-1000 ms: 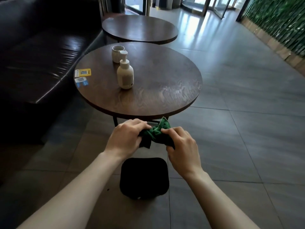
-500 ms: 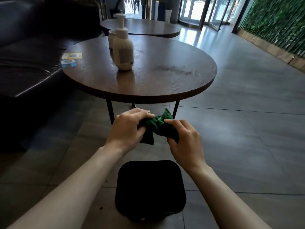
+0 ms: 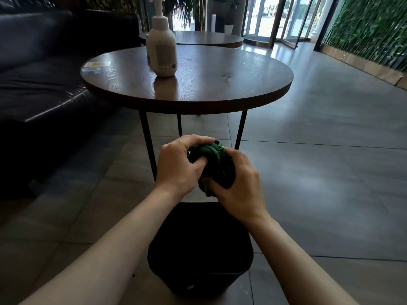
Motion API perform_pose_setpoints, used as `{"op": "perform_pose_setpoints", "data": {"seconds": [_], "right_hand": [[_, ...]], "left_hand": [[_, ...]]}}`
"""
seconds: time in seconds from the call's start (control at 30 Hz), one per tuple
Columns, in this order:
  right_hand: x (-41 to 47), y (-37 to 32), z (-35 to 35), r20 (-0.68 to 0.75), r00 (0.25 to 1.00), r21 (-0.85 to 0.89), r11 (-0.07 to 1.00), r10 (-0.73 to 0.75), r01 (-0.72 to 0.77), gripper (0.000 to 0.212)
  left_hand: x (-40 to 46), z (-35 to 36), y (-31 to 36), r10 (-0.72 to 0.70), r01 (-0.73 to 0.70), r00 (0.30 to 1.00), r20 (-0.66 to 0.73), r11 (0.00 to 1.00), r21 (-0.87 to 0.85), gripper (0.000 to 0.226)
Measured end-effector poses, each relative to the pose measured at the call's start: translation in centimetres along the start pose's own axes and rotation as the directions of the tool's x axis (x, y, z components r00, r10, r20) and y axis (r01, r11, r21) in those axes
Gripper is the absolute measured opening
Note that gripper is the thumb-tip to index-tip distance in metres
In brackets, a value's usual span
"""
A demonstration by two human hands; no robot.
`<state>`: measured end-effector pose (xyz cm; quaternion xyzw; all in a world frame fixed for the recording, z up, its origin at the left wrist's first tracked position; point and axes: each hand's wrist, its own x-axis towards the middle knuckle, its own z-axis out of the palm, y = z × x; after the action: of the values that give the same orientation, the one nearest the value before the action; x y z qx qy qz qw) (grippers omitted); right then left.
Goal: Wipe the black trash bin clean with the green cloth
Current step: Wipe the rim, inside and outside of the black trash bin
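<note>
Grey floor tiles (image 3: pixel 319 172) fill the scene of a lobby-like room, and over them 2 bare forearms are stretched forward. Between them the green cloth (image 3: pixel 214 158) is bunched into a tight wad. It is clasped by the left hand (image 3: pixel 179 167), whose fingers curl over its top and whose thumb presses into its near side. It is gripped from the right and from below by the right hand (image 3: pixel 239 186). Both hands are closed on it, and they are held in the air just in front of the table's legs.

Directly beneath the hands and forearms, the black trash bin (image 3: pixel 199 256) is seen standing on the floor, its dark opening facing up; the cloth is held above it and apart from it.

Farther out, a round wooden table (image 3: pixel 220 89) on thin black legs carries a white pump bottle (image 3: pixel 162 49) and some small cards (image 3: pixel 94 67) near its left edge. A dark leather sofa (image 3: pixel 37 73) is set to the left, a second round table (image 3: pixel 209 39) behind, and a green plant wall (image 3: pixel 370 29) to the right.
</note>
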<state>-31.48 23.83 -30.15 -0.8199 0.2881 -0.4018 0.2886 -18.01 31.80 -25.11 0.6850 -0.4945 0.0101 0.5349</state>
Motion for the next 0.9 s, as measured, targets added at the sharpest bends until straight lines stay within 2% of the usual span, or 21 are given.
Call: {"op": "perform_pose_setpoints", "data": {"seconds": [0.1,0.23,0.4,0.5,0.6,0.7,0.8,0.9], "right_hand": [[-0.9,0.2,-1.1,-0.095,0.995,-0.015,1.000,0.000,-0.001,0.058],[-3.4,0.7,-3.0,-0.111,0.993,-0.081,0.996,-0.041,0.032,0.044],[-8.2,2.3,-5.5,-0.064,0.994,-0.177,0.981,-0.087,0.075,0.056],[-11.1,3.4,-6.3,-0.035,0.996,-0.164,0.984,-0.081,0.074,0.063],[-13.9,4.9,-7.4,-0.032,0.999,-0.146,0.989,-0.041,0.036,0.071],[-16.1,6.4,-8.5,-0.012,1.000,-0.147,0.989,0.015,-0.016,0.073],[-17.7,7.4,-8.5,0.085,0.996,-0.169,0.986,0.024,-0.009,0.073],[-18.8,7.7,-7.2,0.219,0.975,-0.263,0.964,0.023,0.037,0.070]], "left_hand": [[-1.4,0.6,1.5,0.022,-0.020,0.998,0.052,0.999,-0.036,0.040],[-4.2,0.9,2.0,0.109,-0.109,0.986,0.123,0.994,-0.010,0.041],[-8.8,0.2,0.8,0.182,-0.206,0.935,0.305,0.977,0.049,0.045],[-11.5,-0.3,-0.8,0.151,-0.197,0.900,0.409,0.978,0.072,0.049],[-14.2,-1.1,-2.7,0.147,-0.281,0.873,0.465,0.931,0.233,0.054],[-16.4,-2.5,-5.5,0.074,-0.302,0.852,0.519,0.879,0.370,0.066],[-18.3,-3.1,-8.3,0.005,-0.349,0.814,0.581,0.804,0.481,0.082],[-20.1,-2.7,-10.1,-0.032,-0.385,0.793,0.609,0.748,0.540,0.092]]}}
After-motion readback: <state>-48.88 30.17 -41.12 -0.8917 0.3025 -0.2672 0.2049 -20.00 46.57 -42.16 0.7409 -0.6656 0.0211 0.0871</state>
